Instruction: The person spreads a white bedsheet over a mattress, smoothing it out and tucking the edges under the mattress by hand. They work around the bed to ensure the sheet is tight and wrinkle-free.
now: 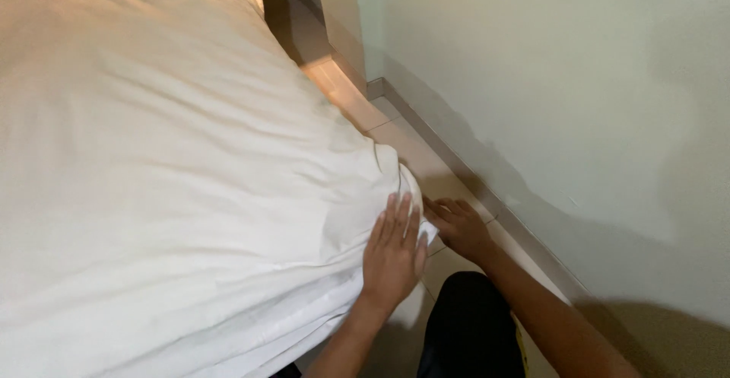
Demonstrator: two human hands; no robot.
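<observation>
A bed covered with a white sheet [167, 165] fills the left of the view. My left hand [394, 252] lies flat on the sheet at the mattress corner, fingers together and pointing up. My right hand [456, 226] reaches under the same corner from the right, its fingers curled against the sheet's lower edge [426, 233]. Whether it pinches the fabric is hidden by the corner. My dark trouser leg [468, 325] shows below the hands.
A pale wall [578, 96] runs along the right, with a grey skirting board [471, 180] at its foot. A narrow strip of tiled floor [395, 135] lies between bed and wall. A wall corner [342, 28] stands at the far end.
</observation>
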